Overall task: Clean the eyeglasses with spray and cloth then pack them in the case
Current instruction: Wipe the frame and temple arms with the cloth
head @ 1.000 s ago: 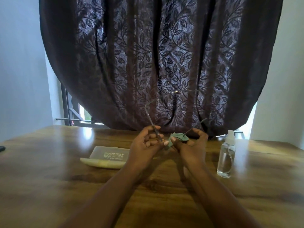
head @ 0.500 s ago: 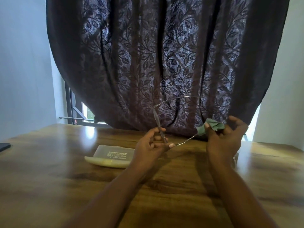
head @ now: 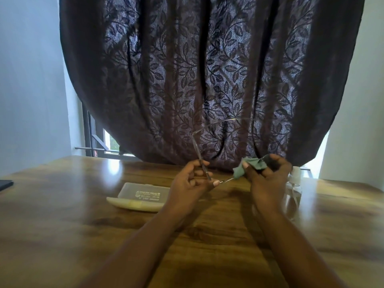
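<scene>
Thin-framed eyeglasses (head: pixel 216 129) are held up above the wooden table (head: pixel 62 215), their clear lenses hard to make out against the curtain. My left hand (head: pixel 192 181) pinches the tips of both temple arms. My right hand (head: pixel 268 179) grips a grey-green cloth (head: pixel 248 166) wrapped around the right temple arm. A clear spray bottle (head: pixel 293 194) with a white top stands just right of that hand, partly hidden by it. The translucent glasses case (head: pixel 141 196) lies closed on the table left of my left hand.
A dark leaf-patterned curtain (head: pixel 207 69) hangs behind the table's far edge, with a window frame (head: pixel 91 140) at its lower left. A dark flat object (head: pixel 6 183) pokes in at the table's left edge.
My right hand slid the cloth outward along the temple arm from beside my left hand, and now sits a little closer in again. The left hand kept its hold.
</scene>
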